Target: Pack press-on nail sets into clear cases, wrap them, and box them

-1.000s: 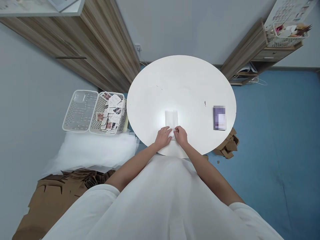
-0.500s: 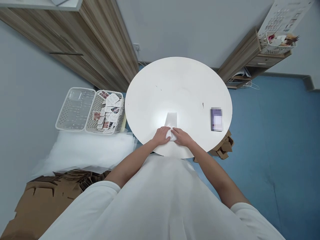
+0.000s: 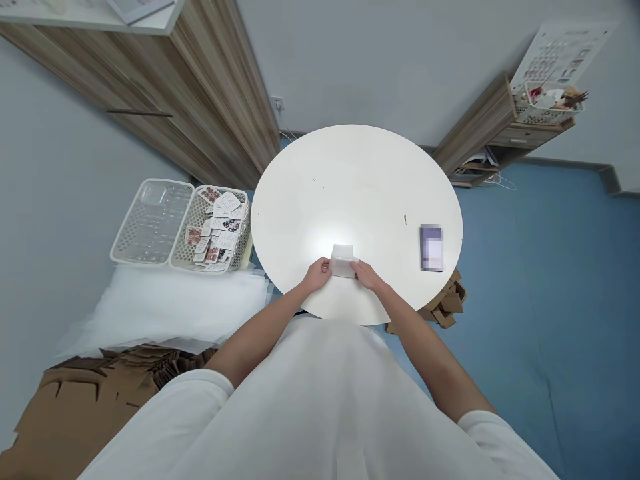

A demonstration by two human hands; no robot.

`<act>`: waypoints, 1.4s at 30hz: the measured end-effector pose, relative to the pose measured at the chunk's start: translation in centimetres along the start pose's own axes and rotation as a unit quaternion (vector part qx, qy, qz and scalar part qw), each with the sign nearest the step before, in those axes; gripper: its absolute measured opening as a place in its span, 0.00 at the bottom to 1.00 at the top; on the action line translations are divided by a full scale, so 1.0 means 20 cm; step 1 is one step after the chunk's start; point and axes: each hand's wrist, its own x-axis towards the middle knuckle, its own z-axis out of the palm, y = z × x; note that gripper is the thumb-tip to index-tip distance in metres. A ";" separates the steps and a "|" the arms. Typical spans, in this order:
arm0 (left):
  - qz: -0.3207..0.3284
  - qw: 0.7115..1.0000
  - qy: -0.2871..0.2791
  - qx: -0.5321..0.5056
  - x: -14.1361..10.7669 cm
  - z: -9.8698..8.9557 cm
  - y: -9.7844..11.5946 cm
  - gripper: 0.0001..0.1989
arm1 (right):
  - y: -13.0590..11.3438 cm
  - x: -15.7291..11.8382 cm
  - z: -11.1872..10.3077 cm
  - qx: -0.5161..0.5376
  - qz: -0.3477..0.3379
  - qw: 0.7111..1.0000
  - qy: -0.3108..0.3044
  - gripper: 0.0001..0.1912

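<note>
Left hand (image 3: 318, 275) curled, right hand (image 3: 365, 274) close opposite

Hands: 2, left hand (image 3: 318, 274) and right hand (image 3: 366, 274), center. White packet (image 3: 342, 261): 1, center. Oval table (image 3: 370, 180): 1, center. Purple item (image 3: 431, 248): 1, right. Baskets (image 3: 125, 244): 3, two left, one upper right.

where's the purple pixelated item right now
In the head view, the purple pixelated item lies near the right edge of the white oval table, to the right of the right hand.

a filled basket (image 3: 549, 116) sits on a cabinet (image 3: 475, 127) beside a chart (image 3: 561, 55).
</note>
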 end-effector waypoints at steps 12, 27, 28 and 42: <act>-0.105 0.983 0.117 0.099 0.05 0.02 0.04 0.09 | -0.02 0.09 0.10 -0.053 0.074 0.977 0.194 0.21; -0.023 0.992 0.119 0.045 -0.08 0.08 0.00 0.22 | 0.00 -0.05 0.16 0.103 0.006 0.987 0.124 0.23; -0.024 0.990 0.129 0.048 -0.07 0.06 -0.01 0.23 | -0.02 -0.03 0.18 0.105 0.004 0.987 0.118 0.24; -0.020 0.970 0.242 0.026 0.06 -0.64 -0.23 0.25 | -0.60 0.42 0.61 0.169 0.001 0.985 0.042 0.30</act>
